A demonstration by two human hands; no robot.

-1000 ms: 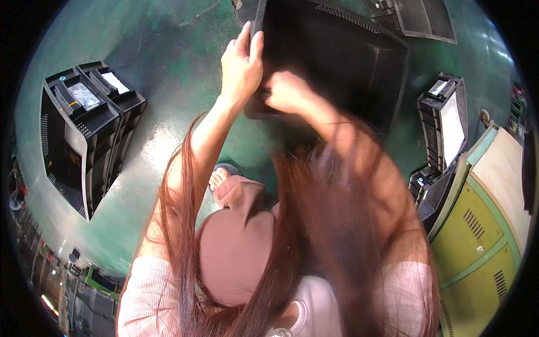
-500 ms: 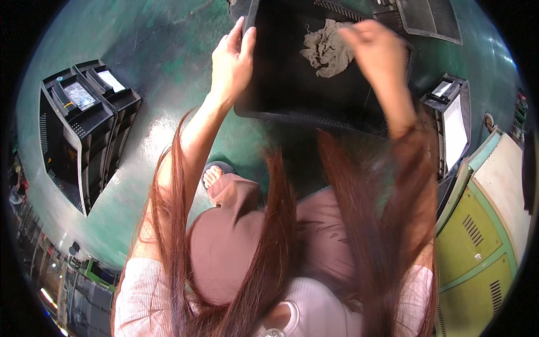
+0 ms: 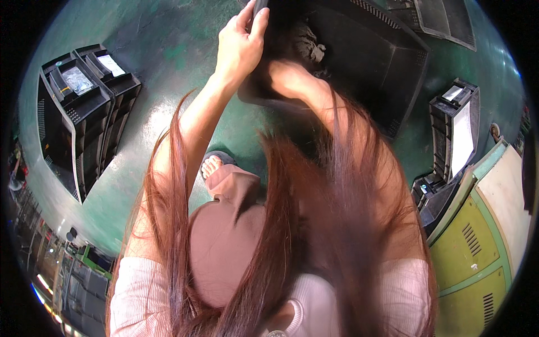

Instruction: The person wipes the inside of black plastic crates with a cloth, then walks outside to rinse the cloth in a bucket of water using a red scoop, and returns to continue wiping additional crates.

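A deep black plastic crate (image 3: 359, 73) sits at the upper middle, tilted, with its open side toward me. My left hand (image 3: 241, 45) is closed round its left edge, thumb and fingers on either side of the wall. Down inside the crate near its left wall is my right hand (image 3: 283, 78), smeared by motion and partly in shadow. Its fingers do not show. Just beyond that hand lies a crumpled grey-brown rag (image 3: 307, 45); whether the hand touches it I cannot tell.
Two black crates (image 3: 90, 106) stand together on the green floor (image 3: 151, 73) at left. Another black crate (image 3: 455, 126) is at right, near a yellow-green cabinet (image 3: 477, 241). A black bin (image 3: 446, 22) shows at the far right. My foot (image 3: 212, 165) rests below the crate.
My right hand has swept from the right of the rag to the crate's left side, nearer me. The rag has shifted left, and the crate has turned and tilted slightly. My left hand keeps its hold.
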